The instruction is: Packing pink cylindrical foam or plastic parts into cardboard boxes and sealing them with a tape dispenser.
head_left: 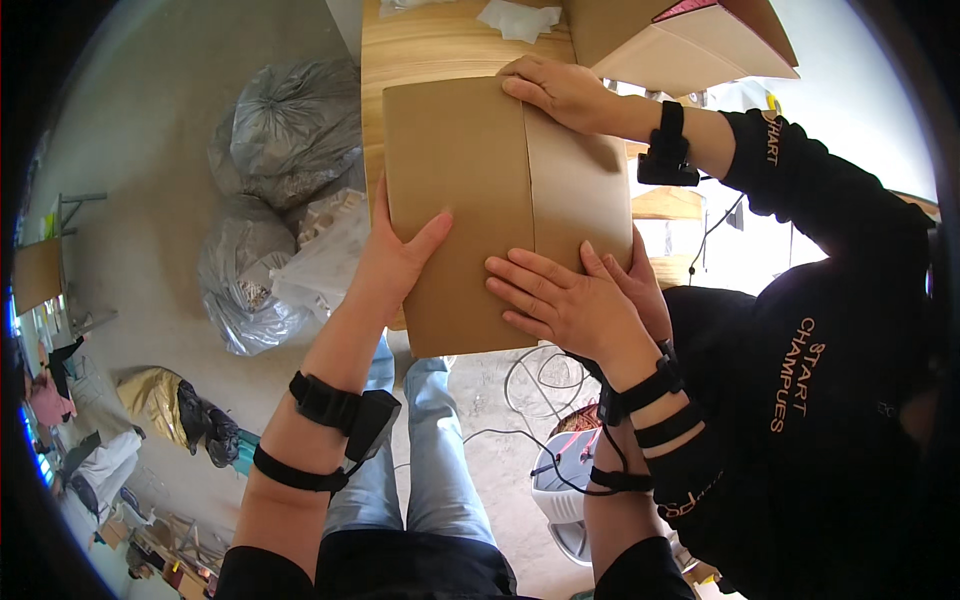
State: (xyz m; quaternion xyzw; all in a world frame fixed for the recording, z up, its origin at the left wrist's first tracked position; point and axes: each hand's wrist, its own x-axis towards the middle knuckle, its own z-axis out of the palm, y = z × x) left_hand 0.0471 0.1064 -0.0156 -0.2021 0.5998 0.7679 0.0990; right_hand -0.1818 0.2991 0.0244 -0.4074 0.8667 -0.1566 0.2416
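A closed brown cardboard box [460,215] with a seam down its top is in front of me, over the near part of the wooden table. My left hand [400,245] grips its left side, thumb lying on the top and fingers down along the side. At the right side, my right hand [648,295] presses against the box, partly hidden behind a co-worker's hand [570,300] spread flat on the top. The co-worker's other hand [560,92] rests over the far edge of the box.
A co-worker in a black top [800,370] stands close on my right. Behind the box, an open carton [680,45] and a white crumpled sheet [518,18] lie on the wooden table [430,45]. Stuffed grey plastic bags [290,130] sit on the floor at left. A cable [500,432] hangs near a grey-white stool [565,490].
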